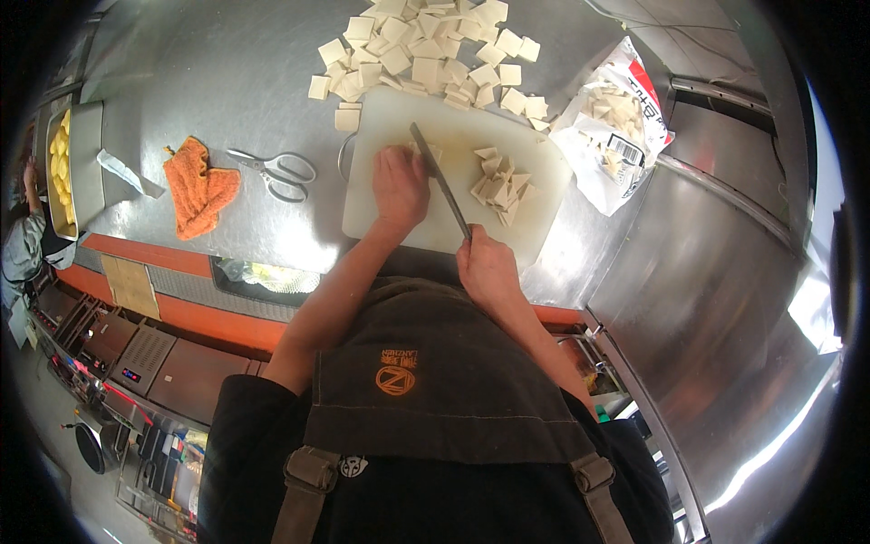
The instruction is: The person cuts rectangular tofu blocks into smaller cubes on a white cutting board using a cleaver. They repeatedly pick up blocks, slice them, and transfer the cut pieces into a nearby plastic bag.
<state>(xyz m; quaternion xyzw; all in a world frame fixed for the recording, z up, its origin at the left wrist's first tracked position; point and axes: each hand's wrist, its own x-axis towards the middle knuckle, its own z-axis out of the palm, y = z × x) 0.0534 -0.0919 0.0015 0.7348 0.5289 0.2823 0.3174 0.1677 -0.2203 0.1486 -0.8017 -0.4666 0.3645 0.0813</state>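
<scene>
My right hand [488, 262] grips the handle of a kitchen knife [440, 178], whose blade slants up and left over a white plastic cutting board [387, 115]. Beside the blade, my left hand [402, 185] has its fingers curled down on pale tofu slices [436, 152], mostly hidden by the fingers and knife. On the board's right side lies a small heap of cut, partly triangular tofu pieces [503, 187]. Many square tofu slices [427, 49] are piled on the steel table just beyond the board, some touching its far edge.
Left of the board on the steel table [265, 61] lie scissors [279, 173], an orange cloth [198, 187] and a crumpled wrapper [126, 171]. A steel tray [88, 163] holds yellow pieces. At right, a printed plastic bag [605, 129] contains pale pieces. Another person [24, 245] stands far left.
</scene>
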